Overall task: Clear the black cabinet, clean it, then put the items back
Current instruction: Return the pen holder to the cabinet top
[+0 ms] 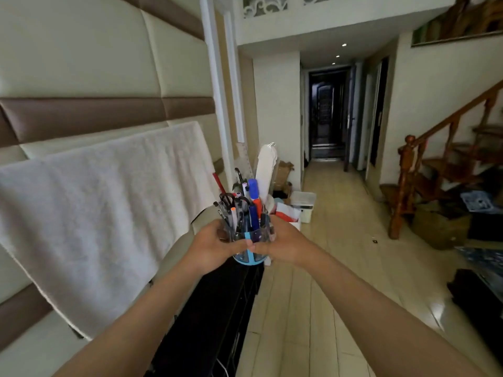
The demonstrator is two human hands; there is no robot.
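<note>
Both hands grip a pen holder over the far end of the black cabinet. The left hand curls round its left side and the right hand round its right. The thumbs meet at the front, on a blue strip of the clear wall. Whether the blue base touches the cabinet top cannot be told.

The holder is packed with upright pens, a thick blue marker standing tallest among them. Black-handled scissors sit on the left side.

The cabinet runs low and long from the bottom of the view toward the hands, its front facing a pale tiled floor.

Left of the cabinet, a white blanket hangs in front of a padded cream-and-brown wall.

Beyond the cabinet's far end stand a ruler and a tall white wrapped object. A red-and-white bag and a white bin sit on the floor there.

Farther beyond the cabinet, a corridor ends at a dark door.

Well to the right of the cabinet, wooden stairs climb past cluttered bags and boxes.
</note>
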